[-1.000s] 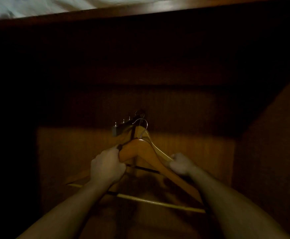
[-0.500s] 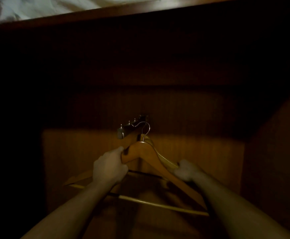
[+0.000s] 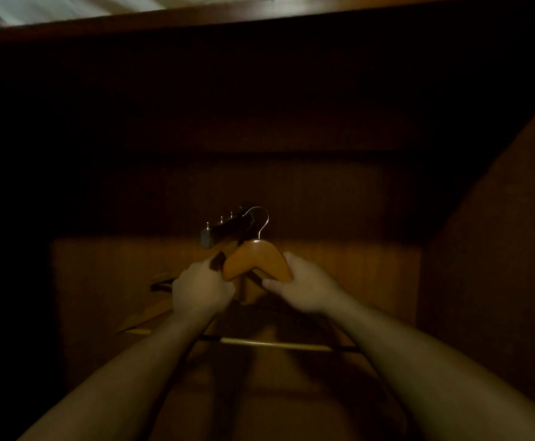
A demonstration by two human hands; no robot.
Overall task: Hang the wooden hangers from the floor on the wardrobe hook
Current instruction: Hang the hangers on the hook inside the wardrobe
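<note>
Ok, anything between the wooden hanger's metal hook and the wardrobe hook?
Nothing visible. The silver wire hook of the light wooden hanger sits right beside the dark pegged wardrobe hook bar; too dim to tell if it's seated.

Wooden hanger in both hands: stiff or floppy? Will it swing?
Probably stiff: the wooden hanger looks thick, unbent between left hand and right hand. Likely swings once released, pivoting on its thin wire hook at the wardrobe hook.

The wooden hanger (image 3: 256, 262) is held between the left grip (image 3: 201, 288) and the right grip (image 3: 304, 288), before the back panel (image 3: 355, 275); the wardrobe hook (image 3: 225, 229) is placed just above and left of it.
</note>
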